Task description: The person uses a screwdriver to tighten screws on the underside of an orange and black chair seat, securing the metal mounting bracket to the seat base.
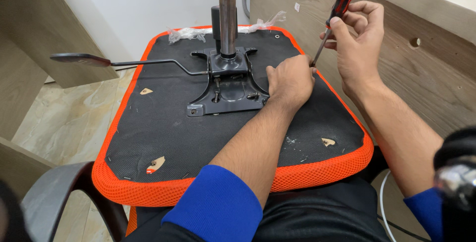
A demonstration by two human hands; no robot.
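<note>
- Head view: our left hand [290,81] rests fisted on the upturned orange seat [163,138], right of its metal plate [225,86].
- Our right hand [357,43], at far right, pinches the red-handled screwdriver [339,6], tip beside the left hand.

Red-black screwdriver [341,5] tilted, tip down beside grey chair mounting plate [229,90], upturned seat

Bright, even indoor light with soft shadows; the centre is sharp, while the lower corners blur darkly.
</note>
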